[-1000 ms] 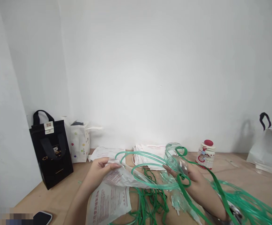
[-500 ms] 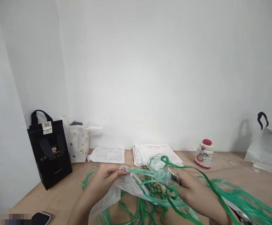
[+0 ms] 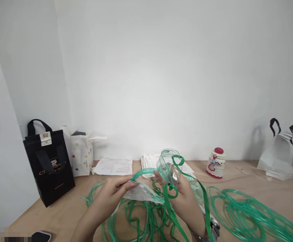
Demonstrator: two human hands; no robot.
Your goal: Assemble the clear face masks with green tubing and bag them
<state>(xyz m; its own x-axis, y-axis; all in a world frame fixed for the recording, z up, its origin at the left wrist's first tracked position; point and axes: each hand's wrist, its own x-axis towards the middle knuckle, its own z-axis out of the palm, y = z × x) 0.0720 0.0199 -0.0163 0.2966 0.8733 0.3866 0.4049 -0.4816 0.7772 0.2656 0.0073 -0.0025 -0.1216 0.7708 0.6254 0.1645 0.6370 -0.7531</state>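
Observation:
My left hand [image 3: 112, 191] is pinched closed on a white and clear wrapper [image 3: 140, 193] and on green tubing [image 3: 143, 172] that arches across to the right. My right hand [image 3: 184, 198] is closed round a clear plastic oxygen mask [image 3: 164, 161], its fingertips meeting the tubing. From the mask hangs a green strap [image 3: 206, 205], looping down over my right wrist. Below both hands lie tangled green straps and tubing [image 3: 150, 218] on the table. The mask's lower part is hidden by my right hand.
Coiled green tubing [image 3: 247, 211] lies at the right. Along the wall stand a black bag [image 3: 50, 168], a dotted white bag [image 3: 82, 158], a flat packet [image 3: 113, 166], stacked packets [image 3: 146, 161], a red-lidded jar [image 3: 216, 164] and a clear bag [image 3: 277, 154]. A phone [image 3: 41, 236] lies front left.
My right hand has moved left and turned upright, bringing the mask up and closer to my left hand. The tubing between the hands now arches in a bundle. The view has shifted slightly.

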